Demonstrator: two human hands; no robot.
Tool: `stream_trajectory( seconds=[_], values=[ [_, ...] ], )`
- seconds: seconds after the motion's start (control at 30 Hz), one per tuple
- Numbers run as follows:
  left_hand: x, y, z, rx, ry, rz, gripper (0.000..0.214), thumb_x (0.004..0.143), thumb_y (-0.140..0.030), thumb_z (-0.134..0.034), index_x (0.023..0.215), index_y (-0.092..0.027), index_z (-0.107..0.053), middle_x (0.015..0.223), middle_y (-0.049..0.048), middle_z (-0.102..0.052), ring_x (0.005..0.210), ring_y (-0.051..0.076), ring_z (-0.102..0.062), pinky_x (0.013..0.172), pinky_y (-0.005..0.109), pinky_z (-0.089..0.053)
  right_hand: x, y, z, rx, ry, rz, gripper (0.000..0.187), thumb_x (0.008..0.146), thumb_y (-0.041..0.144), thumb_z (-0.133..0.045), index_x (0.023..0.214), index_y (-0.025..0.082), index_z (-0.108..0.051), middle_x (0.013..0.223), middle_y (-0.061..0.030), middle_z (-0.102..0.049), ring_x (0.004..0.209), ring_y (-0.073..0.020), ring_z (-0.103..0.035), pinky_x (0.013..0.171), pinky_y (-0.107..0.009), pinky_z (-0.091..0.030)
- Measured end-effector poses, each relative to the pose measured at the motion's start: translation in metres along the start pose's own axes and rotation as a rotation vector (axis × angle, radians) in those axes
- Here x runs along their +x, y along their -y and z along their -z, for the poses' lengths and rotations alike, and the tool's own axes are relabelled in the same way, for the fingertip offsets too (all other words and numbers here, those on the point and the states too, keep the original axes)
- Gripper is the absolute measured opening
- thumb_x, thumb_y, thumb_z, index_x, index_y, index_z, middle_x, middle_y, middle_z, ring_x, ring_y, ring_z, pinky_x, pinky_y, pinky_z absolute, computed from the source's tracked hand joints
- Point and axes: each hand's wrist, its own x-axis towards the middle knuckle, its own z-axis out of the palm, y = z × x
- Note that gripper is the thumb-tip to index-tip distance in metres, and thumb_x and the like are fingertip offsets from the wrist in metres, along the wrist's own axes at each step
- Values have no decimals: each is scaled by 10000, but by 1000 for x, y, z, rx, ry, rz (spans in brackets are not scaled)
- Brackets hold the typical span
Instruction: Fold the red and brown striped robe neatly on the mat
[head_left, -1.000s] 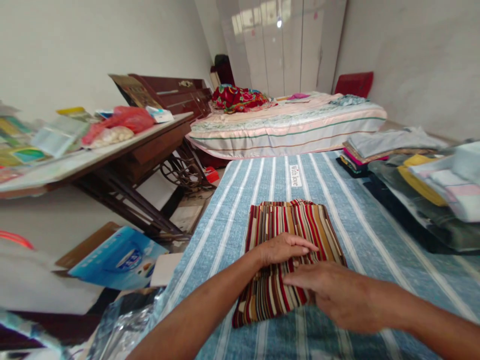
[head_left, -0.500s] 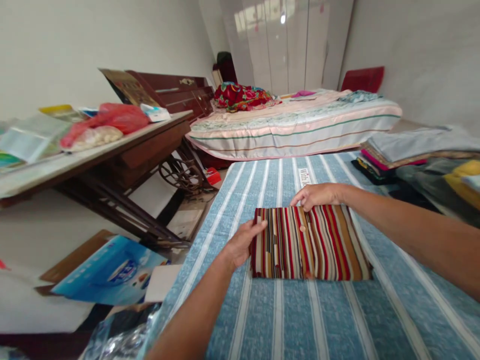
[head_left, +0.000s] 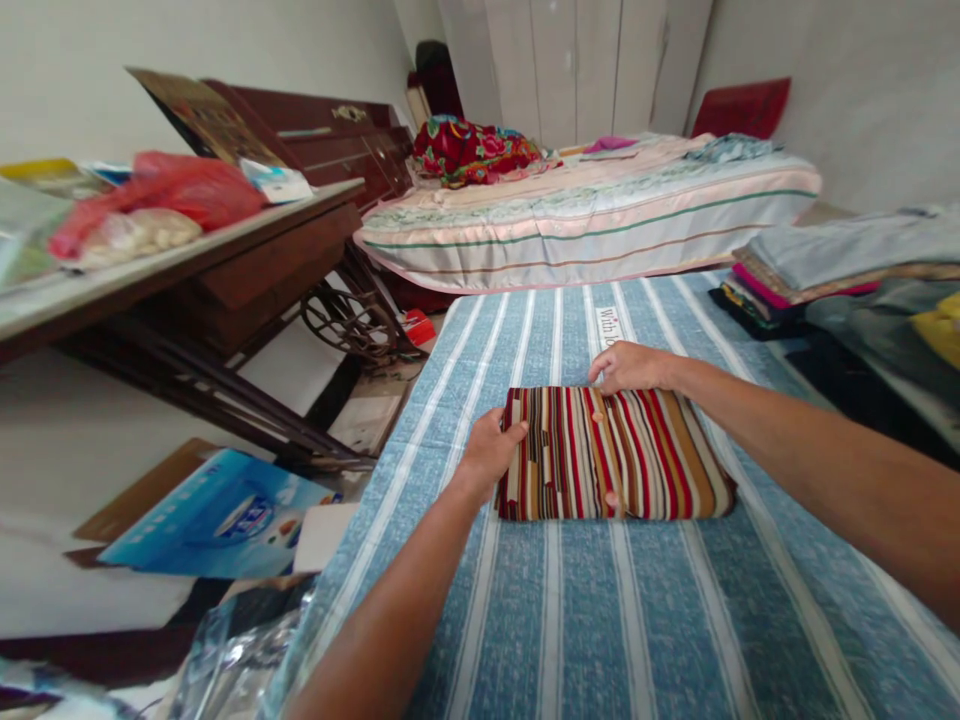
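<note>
A: Where is the striped garment [head_left: 600,460]?
B: It lies folded flat on the blue sheet [head_left: 589,610], between the two hands; its stripes run mostly from the far edge to the near one, in red, tan, cream and dark brown; two round buttons [head_left: 613,499] show near the middle.
A: And the left hand [head_left: 491,448]?
B: It grasps the garment's left edge; the thumb lies on top, and the other fingers are mostly hidden.
A: What about the right hand [head_left: 628,368]?
B: It touches the far edge, fingers bent; I cannot tell whether it pinches the cloth or only presses on it; just beyond it is a white label [head_left: 609,322], partly covered, with "With" readable.
A: What else is around?
B: A pile of clothes [head_left: 847,245] sits on the sheet to the right, apart from the garment; beyond the sheet stands a bed [head_left: 592,240] with a pale cover, a red flowered cloth [head_left: 480,150] heaped on it; to the left are a table [head_left: 300,215] bearing a red bag [head_left: 214,190], and, lower down, a blue box [head_left: 217,515].
</note>
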Motion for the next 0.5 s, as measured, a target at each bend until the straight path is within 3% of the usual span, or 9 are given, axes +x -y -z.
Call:
stream_trajectory(
  seconds=[0.07, 0.33, 0.4, 0.5],
  values=[
    [1, 2, 2, 174, -74, -78, 99, 708, -237, -616, 772, -166, -639, 683, 12, -655, 689, 178, -620, 679, 285, -488, -3, 0, 0, -18, -49, -2, 282, 629, 206, -618, 892, 140, -697, 594, 48, -560, 585, -108, -515, 587, -226, -389],
    [5, 7, 2, 373, -129, -174, 169, 748, -273, -565, 846, -174, -660, 698, 15, -663, 728, 195, -626, 666, 280, -482, -5, 4, -2, -150, -179, -2, 169, 667, 215, -671, 832, 197, -703, 727, 34, -640, 712, -121, -588, 658, -214, -426],
    [6, 4, 1, 505, -160, -192, 180, 756, -266, -555, 866, -164, -654, 742, 39, -671, 755, 205, -629, 689, 289, -474, -16, 6, -3, -200, -258, -18, 143, 708, 263, -658, 826, 192, -698, 828, -10, -658, 807, -162, -597, 706, -249, -431],
    [5, 3, 4, 574, -174, -175, 228, 772, -312, -547, 910, -156, -642, 743, 51, -670, 755, 213, -633, 683, 293, -468, -53, 8, -2, -261, -438, -55, 248, 812, 354, -558, 949, 183, -674, 1019, -79, -634, 926, -214, -581, 784, -315, -427]
  ],
)
